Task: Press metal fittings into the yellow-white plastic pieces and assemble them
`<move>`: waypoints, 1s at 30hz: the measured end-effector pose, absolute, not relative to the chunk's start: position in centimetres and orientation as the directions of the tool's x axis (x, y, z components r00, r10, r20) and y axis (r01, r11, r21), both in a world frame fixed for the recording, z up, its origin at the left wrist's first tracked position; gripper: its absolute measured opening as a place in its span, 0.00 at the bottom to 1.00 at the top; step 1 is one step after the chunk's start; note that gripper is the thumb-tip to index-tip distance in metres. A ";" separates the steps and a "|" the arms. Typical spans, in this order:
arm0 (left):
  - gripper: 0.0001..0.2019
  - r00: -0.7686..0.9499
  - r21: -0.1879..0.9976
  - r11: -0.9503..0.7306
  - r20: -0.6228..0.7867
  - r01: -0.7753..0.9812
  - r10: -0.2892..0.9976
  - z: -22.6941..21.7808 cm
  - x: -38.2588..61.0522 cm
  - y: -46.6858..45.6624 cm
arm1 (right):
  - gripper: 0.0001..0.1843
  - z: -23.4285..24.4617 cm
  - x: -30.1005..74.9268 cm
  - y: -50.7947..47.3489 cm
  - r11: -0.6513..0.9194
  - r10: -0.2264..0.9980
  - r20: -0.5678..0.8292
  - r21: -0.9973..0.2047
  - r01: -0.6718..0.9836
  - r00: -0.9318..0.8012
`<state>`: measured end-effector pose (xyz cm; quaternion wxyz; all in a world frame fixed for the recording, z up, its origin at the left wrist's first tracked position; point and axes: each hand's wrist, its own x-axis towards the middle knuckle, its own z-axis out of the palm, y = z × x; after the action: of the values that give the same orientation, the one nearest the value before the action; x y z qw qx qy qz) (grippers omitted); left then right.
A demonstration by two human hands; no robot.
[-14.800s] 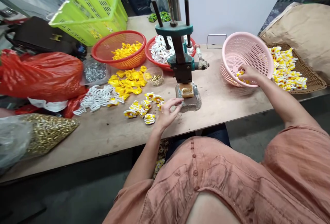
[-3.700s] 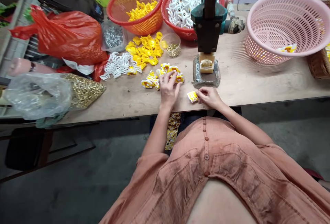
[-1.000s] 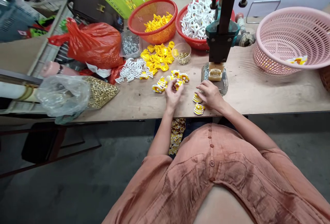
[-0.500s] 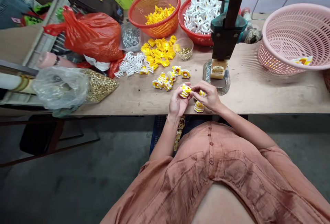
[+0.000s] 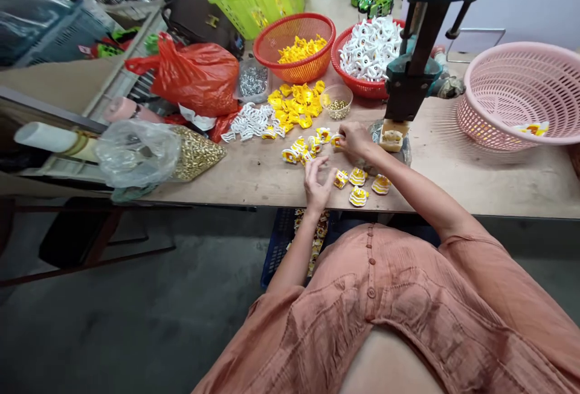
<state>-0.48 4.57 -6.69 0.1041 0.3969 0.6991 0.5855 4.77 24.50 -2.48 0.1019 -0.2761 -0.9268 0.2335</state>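
My right hand reaches to the far side of the near work area, its fingers closed on a yellow-and-white striped plastic piece. That piece is at the right end of a loose cluster of similar pieces. Just below the cluster, my left hand hovers with thumb and fingers apart and nothing between them. Right beside its thumb lies a striped piece. Several more, such as this striped piece, rest near the table's front edge. My right forearm passes over the table to their right.
A press with a pale block under its head stands right of centre. Behind are an orange basket, a red basket, a small tub and yellow parts. A pink basket stands right, a bag of brass-coloured bits left.
The striped piece has left my left hand, which is now open. My right hand has moved away from it to the cluster. More striped pieces show near the front edge; the view has shifted.
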 end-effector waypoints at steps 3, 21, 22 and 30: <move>0.28 -0.741 0.991 -0.134 0.097 0.010 0.665 -5.1 -0.7 6.3 | 0.07 -3.2 7.7 22.2 0.800 0.478 0.363 -0.556 0.226 -0.800; 0.39 -0.511 0.997 -0.031 0.062 0.070 0.857 -4.1 -0.2 6.2 | 0.12 -3.1 12.4 19.8 0.696 0.330 0.497 -0.702 -0.149 -0.802; 0.40 -0.486 0.997 -0.036 0.068 0.075 0.871 -3.9 -0.1 6.1 | 0.11 -3.0 12.6 19.5 0.684 0.337 0.493 -0.714 -0.152 -0.802; 0.30 -0.527 0.931 0.021 0.187 0.364 0.829 -2.6 -7.4 10.4 | 0.05 -3.3 11.6 22.3 0.565 0.582 0.291 -0.816 0.120 -0.759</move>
<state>-7.40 10.36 -2.62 0.2128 0.4372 0.6822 0.5460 11.61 22.33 -3.27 0.2771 -0.2088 -0.8401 0.4170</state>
